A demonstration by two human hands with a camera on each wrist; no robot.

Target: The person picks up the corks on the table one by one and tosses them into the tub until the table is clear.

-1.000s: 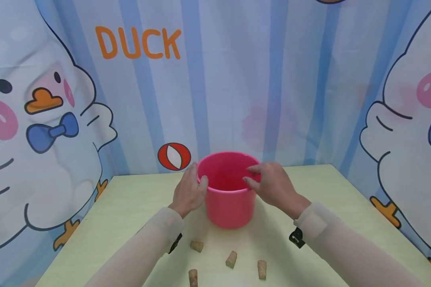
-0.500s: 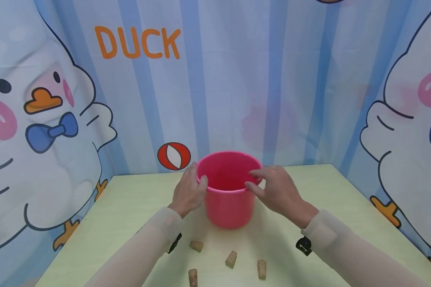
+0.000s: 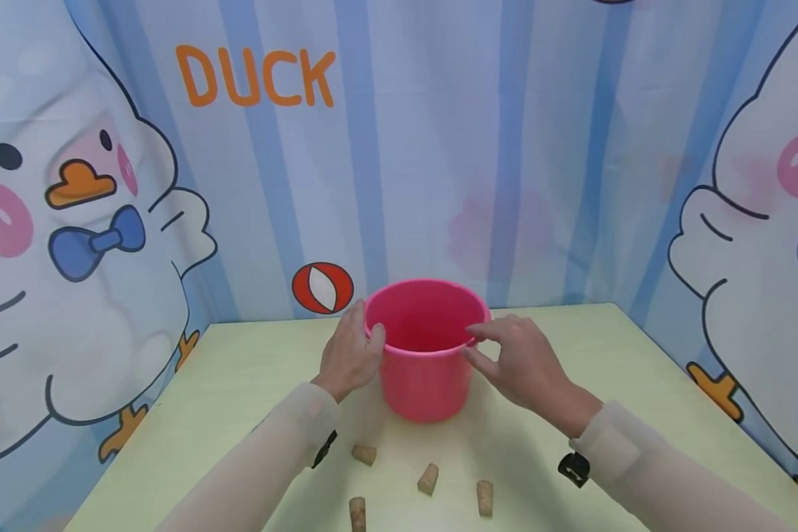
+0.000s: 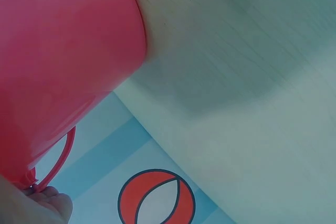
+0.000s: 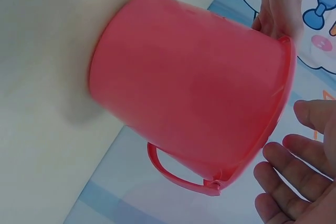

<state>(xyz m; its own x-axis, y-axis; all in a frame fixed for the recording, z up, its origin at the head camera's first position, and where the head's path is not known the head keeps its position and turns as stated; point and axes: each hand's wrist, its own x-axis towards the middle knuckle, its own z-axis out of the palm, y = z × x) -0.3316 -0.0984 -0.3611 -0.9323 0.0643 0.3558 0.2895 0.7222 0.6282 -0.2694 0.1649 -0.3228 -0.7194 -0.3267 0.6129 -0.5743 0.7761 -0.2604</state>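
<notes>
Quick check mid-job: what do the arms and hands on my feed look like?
A person's: the left hand and right hand wear no gloves. The left sleeve and right sleeve are long, plain and off-white. A small black left fitting and right fitting show by the cuffs; no markings are readable.

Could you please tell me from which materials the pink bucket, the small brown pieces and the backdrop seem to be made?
The pink bucket looks like smooth, slightly glossy plastic: even colour, soft highlights. The small brown pieces seem matte cork, judging by their mottled surface. The backdrop is probably printed fabric, as its creases suggest, though thin plastic sheet is possible.
</notes>
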